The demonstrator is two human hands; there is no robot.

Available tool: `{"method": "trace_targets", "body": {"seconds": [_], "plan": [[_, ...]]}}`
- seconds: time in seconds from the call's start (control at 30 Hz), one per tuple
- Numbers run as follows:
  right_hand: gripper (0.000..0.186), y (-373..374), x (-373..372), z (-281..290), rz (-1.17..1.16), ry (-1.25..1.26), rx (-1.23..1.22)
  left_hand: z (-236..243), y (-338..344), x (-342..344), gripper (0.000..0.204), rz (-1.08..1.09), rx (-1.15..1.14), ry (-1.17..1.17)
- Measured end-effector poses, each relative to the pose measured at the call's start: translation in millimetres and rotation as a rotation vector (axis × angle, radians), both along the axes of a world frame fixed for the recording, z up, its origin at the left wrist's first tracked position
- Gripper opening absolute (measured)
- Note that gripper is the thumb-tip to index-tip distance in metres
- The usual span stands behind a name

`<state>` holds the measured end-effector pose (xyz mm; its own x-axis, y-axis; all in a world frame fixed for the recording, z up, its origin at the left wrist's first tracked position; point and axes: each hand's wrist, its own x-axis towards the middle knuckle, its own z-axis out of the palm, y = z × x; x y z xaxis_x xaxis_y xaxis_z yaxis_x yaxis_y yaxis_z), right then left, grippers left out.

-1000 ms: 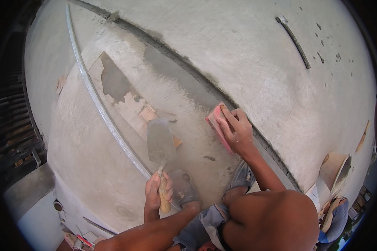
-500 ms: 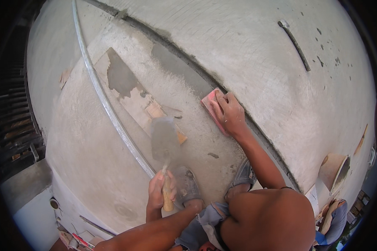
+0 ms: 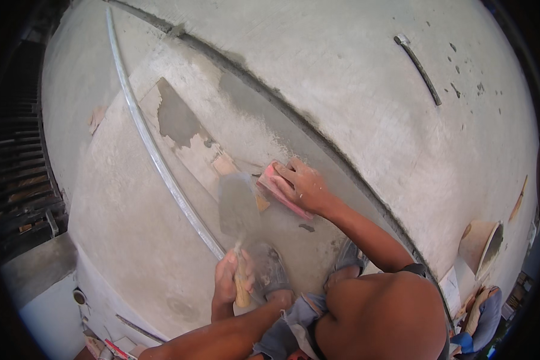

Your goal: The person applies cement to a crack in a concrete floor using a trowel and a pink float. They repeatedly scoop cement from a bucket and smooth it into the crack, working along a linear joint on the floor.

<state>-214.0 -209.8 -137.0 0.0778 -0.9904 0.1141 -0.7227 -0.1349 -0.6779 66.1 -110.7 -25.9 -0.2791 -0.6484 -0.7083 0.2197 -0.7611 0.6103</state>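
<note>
My left hand [image 3: 231, 279], low in the middle, is closed round the wooden handle of a trowel [image 3: 236, 207]. The trowel's grey blade points away from me over the concrete floor. My right hand [image 3: 303, 185] grips a pink rectangular hand float [image 3: 284, 195] that rests on the floor just right of the blade. My palm and fingers cover the float's top. Darker, damp-looking mortar [image 3: 282, 135] runs as a strip beyond the float, alongside a groove [image 3: 318, 141] in the floor.
A mortar-stained board [image 3: 180, 120] lies left of the damp strip, and a long metal tube [image 3: 156, 150] lies further left. A dark-handled, hammer-like tool [image 3: 420, 69] is at the far right. A bucket [image 3: 481, 247] lies on its side at right. My shoes [image 3: 269, 267] stand close behind the trowel.
My right hand has drawn the pink float left and nearer to me, away from the groove and toward the trowel blade. My left hand keeps the trowel in nearly the same place.
</note>
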Motion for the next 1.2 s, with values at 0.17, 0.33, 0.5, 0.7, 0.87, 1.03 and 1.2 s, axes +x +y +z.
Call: {"method": "trace_targets", "body": {"seconds": [0.17,0.33,0.5,0.7,0.87,1.03,1.2], "plan": [[0.036,-41.4,-20.3,6.3,-0.283,0.058,-0.021,1.0,-1.0,0.9,0.042,-0.007,-0.01,0.025],[0.036,-37.7,-10.3,-1.9,-0.056,0.039,0.009,-4.1,0.7,1.5,0.037,0.017,0.003,0.05],[0.037,-86.0,-23.6,-5.3,-0.235,0.15,-0.07,-8.5,-4.0,2.1,0.038,-0.029,-0.046,0.108],[0.036,-75.9,2.5,4.6,0.035,0.033,0.044,-5.7,-5.8,6.9,0.039,0.005,-0.052,0.082],[0.035,-118.6,0.9,-5.8,-0.107,0.089,0.005,-4.2,-9.0,8.2,0.04,0.04,-0.057,0.077],[0.034,-112.0,16.9,-3.5,0.021,0.046,-0.026,-8.7,-7.9,15.8,0.039,0.068,-0.074,0.095],[0.037,-122.5,12.6,-13.3,0.018,0.057,0.006,-13.6,-5.0,16.7,0.039,0.059,-0.055,0.123]]}}
